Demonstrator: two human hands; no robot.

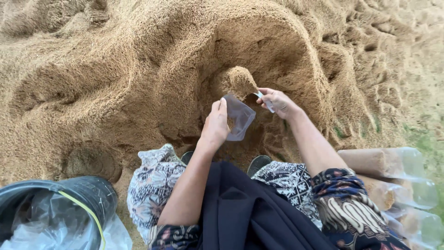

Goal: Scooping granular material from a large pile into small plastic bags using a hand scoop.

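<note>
A big heap of brown sawdust (138,74) fills the view. My left hand (215,125) holds the rim of a clear plastic bag (240,118) with its mouth open toward the heap. My right hand (276,102) grips the handle of a small scoop (240,81), heaped with sawdust and tilted just above the bag's mouth. A little sawdust shows inside the bag. I sit with my knees apart, in patterned trousers.
A black bucket (88,190) lined with clear plastic stands at the lower left. Several clear bags packed with sawdust (384,162) lie stacked at the right. Grass (425,139) shows at the right edge. My shoes (258,162) rest against the heap.
</note>
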